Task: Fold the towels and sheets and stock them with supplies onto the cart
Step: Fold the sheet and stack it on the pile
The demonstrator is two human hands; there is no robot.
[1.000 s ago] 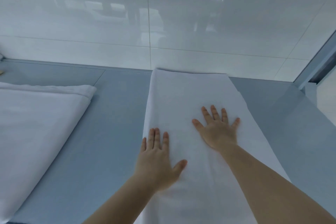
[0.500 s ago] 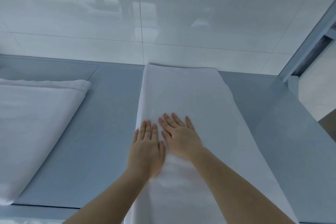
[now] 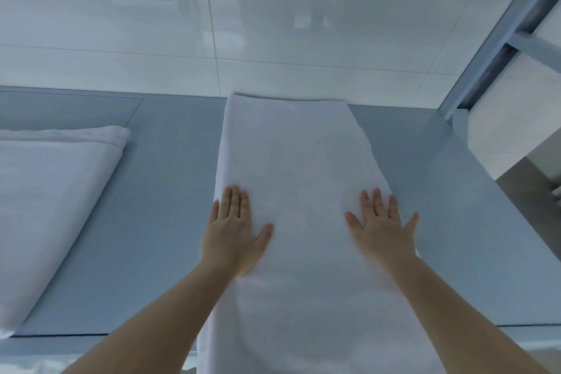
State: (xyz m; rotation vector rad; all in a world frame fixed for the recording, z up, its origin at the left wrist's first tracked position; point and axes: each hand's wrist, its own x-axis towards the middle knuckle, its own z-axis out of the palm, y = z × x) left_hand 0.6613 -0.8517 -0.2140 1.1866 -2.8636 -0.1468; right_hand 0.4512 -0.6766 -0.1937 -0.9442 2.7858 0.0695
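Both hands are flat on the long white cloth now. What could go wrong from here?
1. The long cloth hangs over the near edge of the grey table, so it may slide off.
2. The left hand and right hand press near its side edges, which might shift the layers.

Under both palms the towel is plain white, the folded sheet left of them white too, the table grey-blue, the wall tiles glossy white.
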